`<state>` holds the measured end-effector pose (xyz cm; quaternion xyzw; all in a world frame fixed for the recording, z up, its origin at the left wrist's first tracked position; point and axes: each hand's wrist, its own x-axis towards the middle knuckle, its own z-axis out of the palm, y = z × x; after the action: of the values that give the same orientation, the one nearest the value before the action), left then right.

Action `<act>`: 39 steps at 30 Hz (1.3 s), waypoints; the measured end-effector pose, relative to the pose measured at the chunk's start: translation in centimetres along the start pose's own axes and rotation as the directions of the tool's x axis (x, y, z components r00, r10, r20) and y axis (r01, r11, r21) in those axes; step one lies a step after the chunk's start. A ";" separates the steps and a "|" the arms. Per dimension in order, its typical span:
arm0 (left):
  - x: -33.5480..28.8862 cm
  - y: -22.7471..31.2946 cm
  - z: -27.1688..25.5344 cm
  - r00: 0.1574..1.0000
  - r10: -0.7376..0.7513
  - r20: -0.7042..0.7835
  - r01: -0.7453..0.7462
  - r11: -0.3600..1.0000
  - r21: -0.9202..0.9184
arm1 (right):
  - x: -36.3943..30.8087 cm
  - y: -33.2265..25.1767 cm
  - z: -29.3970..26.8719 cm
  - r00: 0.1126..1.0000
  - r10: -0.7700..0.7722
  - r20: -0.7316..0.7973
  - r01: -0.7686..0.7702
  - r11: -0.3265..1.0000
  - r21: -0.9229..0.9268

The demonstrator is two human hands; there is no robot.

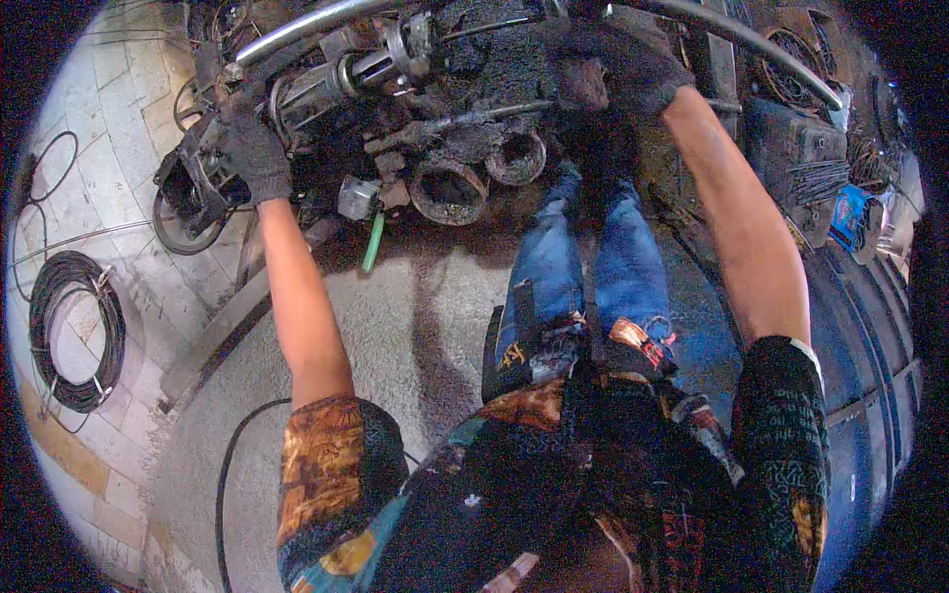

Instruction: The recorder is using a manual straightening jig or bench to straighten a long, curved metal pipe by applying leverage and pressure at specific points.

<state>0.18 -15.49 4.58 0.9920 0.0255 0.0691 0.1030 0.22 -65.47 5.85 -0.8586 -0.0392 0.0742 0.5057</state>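
Note:
A grimy metal machine (465,84) with dark, caked dirt on it spans the upper part of the view. My left hand (252,158), in a dark glove, rests at the machine's left end, beside a handwheel (186,232). Its fingers blend into the dark parts there. Farther right, my right hand (638,64), also in a dark glove, reaches onto a dark, dirty part of the machine. Shadow and grime hide its fingers. Between the hands are a cylindrical metal fitting (381,69) and two round openings. A bright green handle (373,243) hangs below a small grey box-like part (358,198).
A curved shiny metal bar (316,25) crosses above the hands. On the pale tiled floor at left lies a coil of black cable (77,331). At right are a grey metal surface with thin rods (819,181), a blue packet (850,217) and a blue ribbed panel (840,395).

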 end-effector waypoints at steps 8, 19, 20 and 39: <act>3.1 5.8 0.4 0.985 0.173 -0.015 -0.173 0.967 -0.185 | -3.3 9.8 -0.4 0.967 0.148 0.206 -0.034 0.880 -0.473; 2.3 -3.8 0.8 0.951 0.308 0.034 -0.308 0.927 0.214 | -6.2 11.2 1.2 0.894 -0.236 0.381 0.425 0.716 -0.554; 1.9 -5.1 1.1 0.957 0.286 0.042 -0.284 0.904 0.321 | -6.2 11.2 1.1 0.895 -0.240 0.375 0.423 0.719 -0.551; 0.0 -3.7 0.6 0.957 0.287 0.038 -0.289 0.942 0.170 | -10.7 16.2 3.2 0.916 -0.163 0.367 0.366 0.715 -0.596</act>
<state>0.17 -11.98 3.27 0.9906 -0.1145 0.0745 0.0049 -10.99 -72.08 -8.96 -0.9452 -0.2594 0.1059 0.1679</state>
